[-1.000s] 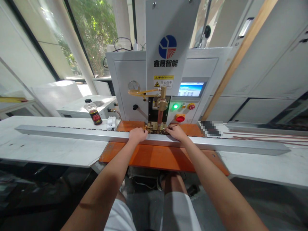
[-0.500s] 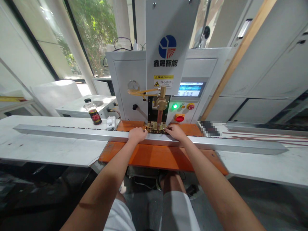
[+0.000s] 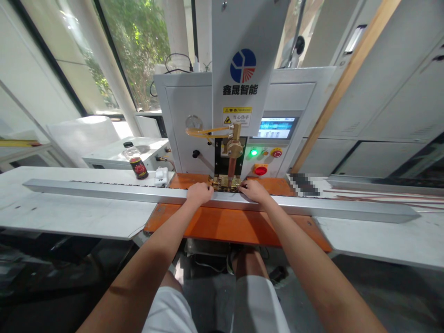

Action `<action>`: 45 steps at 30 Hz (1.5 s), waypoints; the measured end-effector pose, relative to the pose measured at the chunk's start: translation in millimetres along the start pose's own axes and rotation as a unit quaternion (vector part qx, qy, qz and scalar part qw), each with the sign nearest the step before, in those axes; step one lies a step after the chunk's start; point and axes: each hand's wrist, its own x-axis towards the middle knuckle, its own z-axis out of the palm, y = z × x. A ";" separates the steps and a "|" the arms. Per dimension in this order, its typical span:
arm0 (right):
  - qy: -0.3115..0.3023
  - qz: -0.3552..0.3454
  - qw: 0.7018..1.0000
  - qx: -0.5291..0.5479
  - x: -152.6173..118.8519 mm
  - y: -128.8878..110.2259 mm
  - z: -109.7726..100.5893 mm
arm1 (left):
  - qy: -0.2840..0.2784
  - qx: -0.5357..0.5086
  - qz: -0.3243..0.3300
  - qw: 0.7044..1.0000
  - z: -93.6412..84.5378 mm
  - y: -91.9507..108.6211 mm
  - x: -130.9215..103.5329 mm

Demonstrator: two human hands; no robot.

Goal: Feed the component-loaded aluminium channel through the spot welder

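Note:
A long silver metal bar (image 3: 340, 209) lies across the orange plate (image 3: 222, 226) below the machine (image 3: 183, 106). My left hand (image 3: 200, 194) rests over the bar just left of the brass fixture (image 3: 222, 181), its fingers closed at the bar's far edge. On the fixture's right side, my right hand (image 3: 254, 190) has its fingertips pinched together at that same edge. Whatever the fingertips of either hand grip is too small to make out. Between the hands, a copper rod (image 3: 231, 169) reaches down to the fixture.
A dark-capped bottle (image 3: 138, 165) and a small white object (image 3: 161, 175) stand behind the bar on the left. Thin copper-coloured rods (image 3: 381, 195) lie at the right. The machine's front has a lit screen (image 3: 275, 128), a green light (image 3: 254, 152) and red controls (image 3: 260, 170).
The whole view has shifted slightly. Both hands and the bar keep their places relative to the machine.

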 end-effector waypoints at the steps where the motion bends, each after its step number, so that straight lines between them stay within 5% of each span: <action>1: 0.001 0.000 1.000 0.005 0.3 0.7 0.6 | 0.003 -0.002 0.005 1.000 0.0 -0.5 -0.3; 16: -0.009 0.006 1.000 0.013 0.6 1.2 1.8 | -0.003 -0.098 0.092 0.991 -15.8 -30.3 22.0; 25: -0.006 0.009 1.000 -0.016 -0.8 -2.0 -0.8 | 0.002 -0.018 0.043 0.999 -14.7 -43.7 12.3; 36: -0.007 0.007 0.999 -0.043 -0.6 -1.9 -1.2 | -0.034 0.030 -0.011 0.999 -8.6 -37.4 1.6; 45: -0.005 0.002 0.999 -0.046 0.0 -0.6 0.0 | -0.010 0.024 -0.029 0.999 -8.0 -36.0 -0.7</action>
